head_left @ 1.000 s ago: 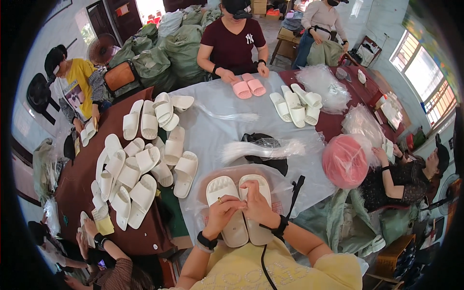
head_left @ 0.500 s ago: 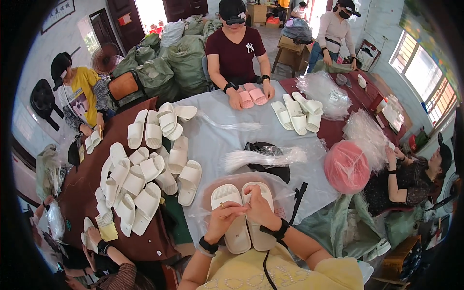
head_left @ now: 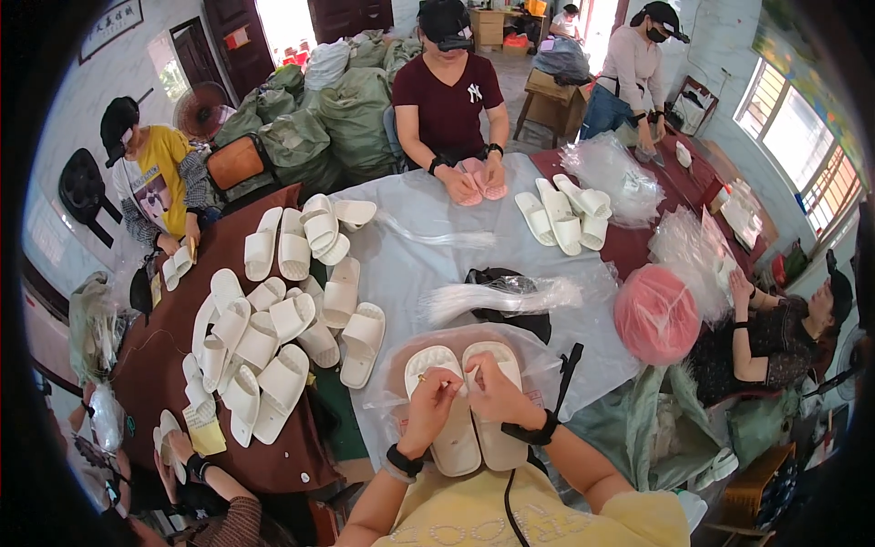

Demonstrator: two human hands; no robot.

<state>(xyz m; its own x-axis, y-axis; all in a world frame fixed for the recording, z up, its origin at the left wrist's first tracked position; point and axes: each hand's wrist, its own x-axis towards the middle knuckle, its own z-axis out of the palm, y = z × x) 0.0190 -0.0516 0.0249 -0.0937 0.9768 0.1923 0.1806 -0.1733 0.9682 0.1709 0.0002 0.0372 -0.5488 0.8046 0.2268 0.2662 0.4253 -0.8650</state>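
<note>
A pair of cream slippers (head_left: pixel 453 447) lies side by side at the table's near edge, toes pointing away from me, on clear plastic. Over their straps is my left hand (head_left: pixel 432 406), fingers closed in a pinch. My right hand (head_left: pixel 499 392) is closed as well, just beside it above the other slipper. Whatever thin thing the fingertips may hold is too small to make out. Beyond the slippers, a bundle of thin clear plastic strands (head_left: pixel 501 297) rests on a black bag (head_left: pixel 524 326).
Many cream slippers (head_left: pixel 273 319) are heaped to my left, and several (head_left: pixel 561 214) stand at the far right. A pink plastic-wrapped roll (head_left: pixel 656 314) sits at right beside clear bags (head_left: pixel 684 246). Opposite, a person handles pink slippers (head_left: pixel 481 180); other people work around the tables.
My hands, fingertips together before, have drawn slightly apart above the slippers. The person opposite has tilted the pink slippers and turned them inward.
</note>
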